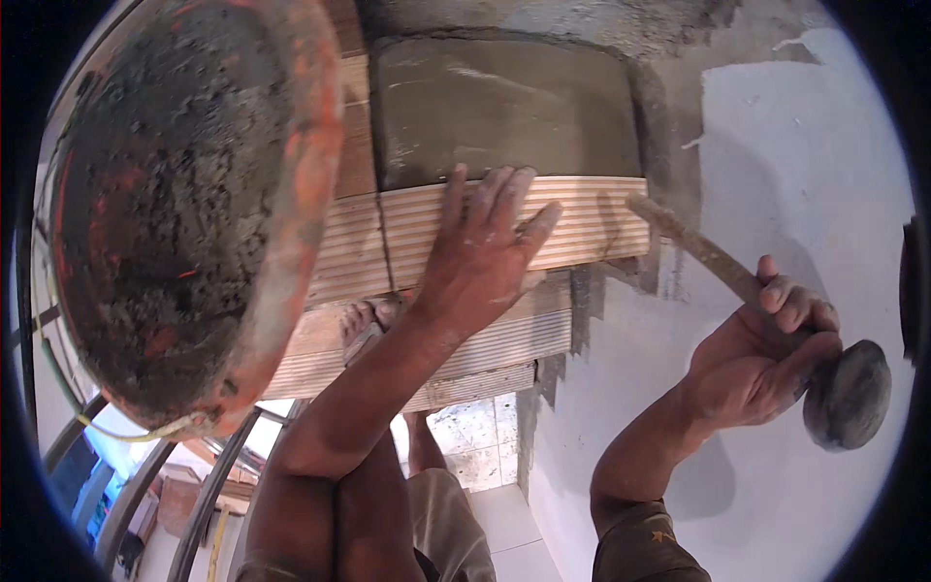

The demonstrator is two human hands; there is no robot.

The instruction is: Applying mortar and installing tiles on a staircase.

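Note:
My left hand [482,247] lies flat, fingers spread, on a ribbed wood-coloured step tile [592,221] at the top of a staircase. Just beyond the tile is a smoothed bed of wet grey mortar [504,109]. My right hand [776,354] grips a mallet near its dark rounded head [848,396]. The mallet's worn wooden handle [679,238] points up and left, its end touching the right end of the tile.
An orange pan caked with mortar [184,204] fills the upper left. More ribbed tiled steps [504,339] run down below, with my foot [364,325] on one. A white plastered wall [795,145] stands at the right. A metal railing [204,504] curves at lower left.

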